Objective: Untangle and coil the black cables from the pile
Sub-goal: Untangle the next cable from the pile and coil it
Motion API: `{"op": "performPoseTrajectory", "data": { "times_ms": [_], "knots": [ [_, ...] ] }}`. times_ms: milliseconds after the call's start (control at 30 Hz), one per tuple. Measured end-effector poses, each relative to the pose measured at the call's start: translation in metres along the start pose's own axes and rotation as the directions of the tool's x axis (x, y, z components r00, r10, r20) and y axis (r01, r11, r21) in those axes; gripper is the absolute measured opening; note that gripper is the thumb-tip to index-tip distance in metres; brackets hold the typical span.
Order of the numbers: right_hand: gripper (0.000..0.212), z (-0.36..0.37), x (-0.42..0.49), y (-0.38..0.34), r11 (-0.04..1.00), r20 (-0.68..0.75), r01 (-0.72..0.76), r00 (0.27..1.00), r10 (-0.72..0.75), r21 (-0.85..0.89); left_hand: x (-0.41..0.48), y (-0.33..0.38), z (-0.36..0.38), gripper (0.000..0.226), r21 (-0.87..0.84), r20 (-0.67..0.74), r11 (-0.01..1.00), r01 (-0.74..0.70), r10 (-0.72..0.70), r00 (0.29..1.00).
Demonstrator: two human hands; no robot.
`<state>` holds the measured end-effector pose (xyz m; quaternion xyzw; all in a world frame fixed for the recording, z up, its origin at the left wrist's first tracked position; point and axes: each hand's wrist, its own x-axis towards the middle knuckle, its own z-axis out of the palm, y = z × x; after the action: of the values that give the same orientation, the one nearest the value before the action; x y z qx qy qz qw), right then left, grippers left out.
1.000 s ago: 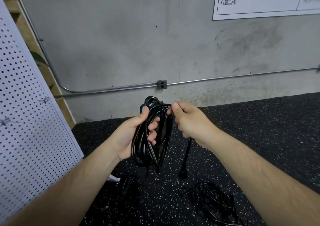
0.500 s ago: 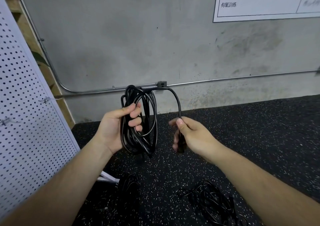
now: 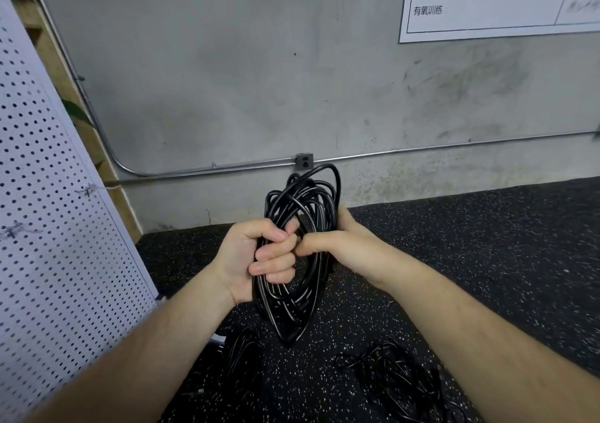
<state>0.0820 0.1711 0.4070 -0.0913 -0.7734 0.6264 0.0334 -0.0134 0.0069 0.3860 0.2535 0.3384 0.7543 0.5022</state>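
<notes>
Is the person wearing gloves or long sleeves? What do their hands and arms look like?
No gloves: the left hand and right hand are both bare. The left forearm and right forearm are bare too, with no sleeve showing as far as the picture's edge. No watch, bracelet or ring shows on the parts in view.

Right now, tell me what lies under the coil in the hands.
Below the coil is speckled floor, with a black cable bundle left of it and a tangled pile right. The floor directly behind its loops is covered.
</notes>
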Motion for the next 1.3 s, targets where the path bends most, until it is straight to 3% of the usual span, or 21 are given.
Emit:
{"op": "performPoseTrajectory", "data": {
  "times_ms": [167,267,333,467,567,667,733,833,867,967,1033,1133,1200,1300],
  "knots": [
    [0.027,0.008,0.003,0.014,0.997,0.056,-0.046,0.997,0.050,-0.057,0.000,0.001,-0.002,0.042,0.095,-0.121,0.995,-0.042,0.053,0.991],
    [0.017,0.017,0.007,0.022,0.993,0.034,-0.061,0.998,0.058,0.097,0.001,0.000,0.007,0.017,0.184,-0.237,0.982,-0.032,0.076,0.969],
    [0.003,0.019,0.010,0.023,0.999,-0.057,-0.025,0.998,0.027,0.042,0.005,-0.001,0.012,0.028,0.397,-0.390,0.918,0.005,0.164,0.906],
    [0.021,0.026,0.012,0.031,0.953,-0.086,0.024,0.995,-0.052,-0.302,0.011,-0.007,0.006,0.029,0.679,-0.514,0.734,0.021,0.456,0.727],
    [0.018,0.039,0.011,0.039,0.932,-0.046,0.002,0.999,-0.020,-0.363,0.011,-0.010,-0.002,0.025,0.717,-0.528,0.696,-0.031,0.571,0.629],
    [0.018,0.051,0.008,0.040,0.962,0.047,-0.052,0.997,0.067,-0.270,0.010,-0.005,-0.003,0.023,0.681,-0.558,0.726,-0.095,0.598,0.575],
    [0.019,0.049,0.008,0.037,0.962,0.078,-0.095,0.990,0.119,-0.255,0.008,-0.002,-0.005,0.022,0.652,-0.561,0.754,-0.074,0.546,0.623],
    [0.018,0.036,0.010,0.033,0.952,0.118,-0.140,0.977,0.178,-0.274,0.004,0.000,-0.006,0.020,0.642,-0.496,0.767,-0.014,0.429,0.755],
    [0.024,0.032,0.013,0.031,0.962,0.119,-0.148,0.977,0.179,-0.229,0.003,-0.001,-0.006,0.018,0.648,-0.481,0.761,0.007,0.402,0.779],
    [0.060,0.024,0.021,0.028,0.983,0.080,-0.134,0.989,0.124,0.128,0.000,-0.004,-0.005,0.013,0.660,-0.469,0.750,0.044,0.366,0.804],
    [0.075,0.021,0.024,0.026,0.975,0.011,-0.126,0.992,0.126,0.182,-0.002,-0.007,-0.005,0.011,0.653,-0.470,0.757,0.041,0.362,0.805],
    [0.035,0.026,0.026,0.027,0.980,-0.004,-0.090,0.996,0.092,0.176,-0.003,-0.008,-0.006,0.015,0.651,-0.465,0.758,-0.026,0.426,0.776],
    [0.012,0.036,0.023,0.024,0.955,0.035,-0.077,0.997,0.070,0.286,-0.003,-0.009,-0.008,0.014,0.666,-0.462,0.744,-0.060,0.473,0.750],
    [0.022,0.052,0.028,0.023,0.925,-0.024,-0.072,0.996,0.087,0.374,-0.005,-0.014,-0.016,0.011,0.753,-0.482,0.658,0.008,0.543,0.688]
  ]
}}
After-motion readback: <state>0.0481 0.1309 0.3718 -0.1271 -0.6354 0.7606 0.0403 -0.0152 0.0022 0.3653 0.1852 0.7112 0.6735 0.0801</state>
